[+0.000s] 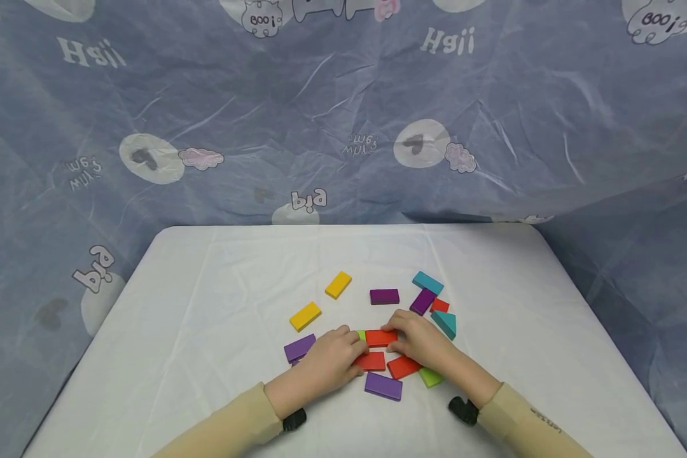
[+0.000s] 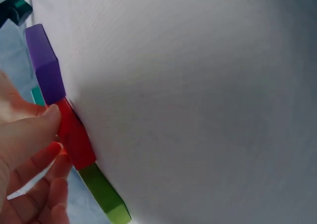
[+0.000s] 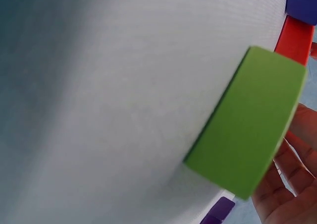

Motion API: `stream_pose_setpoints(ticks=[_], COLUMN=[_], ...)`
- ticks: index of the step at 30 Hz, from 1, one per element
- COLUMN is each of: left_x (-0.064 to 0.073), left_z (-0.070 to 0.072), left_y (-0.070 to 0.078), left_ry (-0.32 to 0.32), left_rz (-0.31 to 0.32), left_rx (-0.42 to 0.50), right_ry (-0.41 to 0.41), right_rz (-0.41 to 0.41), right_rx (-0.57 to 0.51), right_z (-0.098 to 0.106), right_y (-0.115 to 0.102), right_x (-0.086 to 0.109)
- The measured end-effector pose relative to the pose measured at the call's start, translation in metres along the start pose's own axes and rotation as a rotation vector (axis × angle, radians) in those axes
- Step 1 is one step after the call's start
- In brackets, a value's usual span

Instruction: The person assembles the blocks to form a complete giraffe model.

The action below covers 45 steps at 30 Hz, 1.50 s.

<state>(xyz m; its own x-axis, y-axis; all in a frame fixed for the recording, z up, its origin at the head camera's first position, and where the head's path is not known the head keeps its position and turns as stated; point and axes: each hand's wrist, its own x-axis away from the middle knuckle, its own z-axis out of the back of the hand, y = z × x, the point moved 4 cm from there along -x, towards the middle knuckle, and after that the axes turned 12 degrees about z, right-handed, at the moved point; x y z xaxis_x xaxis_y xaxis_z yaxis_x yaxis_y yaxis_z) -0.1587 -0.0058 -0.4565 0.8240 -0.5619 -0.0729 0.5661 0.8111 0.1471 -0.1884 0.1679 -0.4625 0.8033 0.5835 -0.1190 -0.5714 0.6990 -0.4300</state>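
Observation:
In the head view my left hand [image 1: 333, 357] pinches a red block [image 1: 372, 361] at its left end. Beyond it my right hand [image 1: 422, 340] grips the right end of another red block [image 1: 380, 338], index finger on the far side and thumb on the near side. A sliver of green block [image 1: 361, 334] shows between the left fingers and that block. A third red block [image 1: 403, 367] lies below the right hand, beside a green block [image 1: 431, 378]. In the left wrist view the thumb touches a red block [image 2: 79, 142] between purple and green ones.
A purple block [image 1: 383, 386] lies nearest me; another [image 1: 299, 348] is left of the left hand. Two yellow blocks [image 1: 305, 316] sit farther left. Dark purple [image 1: 384, 296], teal [image 1: 427, 283] and red [image 1: 439, 305] blocks lie beyond the right hand on the white table [image 1: 223, 331].

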Motion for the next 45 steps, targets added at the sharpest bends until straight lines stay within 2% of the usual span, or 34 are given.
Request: stream_pose_setpoints(ticks=[3, 7, 12, 18, 26, 29, 32, 36, 39, 45], left_x=[0.002, 0.008, 0.018, 0.018, 0.015, 0.013, 0.009, 0.004, 0.003, 0.002], left_z=[-0.001, 0.0, 0.003, 0.001, 0.001, 0.003, 0.002, -0.003, -0.006, -0.008], left_y=[0.0, -0.006, -0.018, -0.026, -0.026, -0.027, -0.029, -0.03, -0.03, -0.03], left_ry=[-0.01, -0.039, -0.027, 0.006, 0.055, 0.074, 0.047, -0.071, -0.132, -0.144], left_rz=[0.023, 0.071, 0.116, 0.099, 0.074, 0.085, 0.115, 0.168, 0.192, 0.206], left_rx=[0.012, 0.083, 0.135, 0.146, 0.139, 0.162, 0.168, 0.178, 0.197, 0.215], right_ry=[-0.005, -0.016, -0.018, -0.02, -0.022, -0.016, -0.011, -0.01, -0.013, -0.018], right_rz=[-0.006, -0.012, -0.007, -0.011, -0.022, -0.016, -0.004, -0.002, -0.005, -0.009], right_rx=[-0.001, -0.007, -0.02, -0.025, -0.025, -0.016, -0.007, -0.002, -0.003, -0.012], right_z=[-0.001, -0.003, -0.002, 0.0, -0.001, -0.001, -0.001, -0.001, -0.002, -0.001], right_y=[0.001, 0.002, 0.001, 0.003, 0.002, 0.002, 0.002, 0.003, 0.003, 0.003], right_x=[0.0, -0.001, -0.002, 0.0, 0.0, 0.001, 0.001, 0.001, 0.001, 0.001])
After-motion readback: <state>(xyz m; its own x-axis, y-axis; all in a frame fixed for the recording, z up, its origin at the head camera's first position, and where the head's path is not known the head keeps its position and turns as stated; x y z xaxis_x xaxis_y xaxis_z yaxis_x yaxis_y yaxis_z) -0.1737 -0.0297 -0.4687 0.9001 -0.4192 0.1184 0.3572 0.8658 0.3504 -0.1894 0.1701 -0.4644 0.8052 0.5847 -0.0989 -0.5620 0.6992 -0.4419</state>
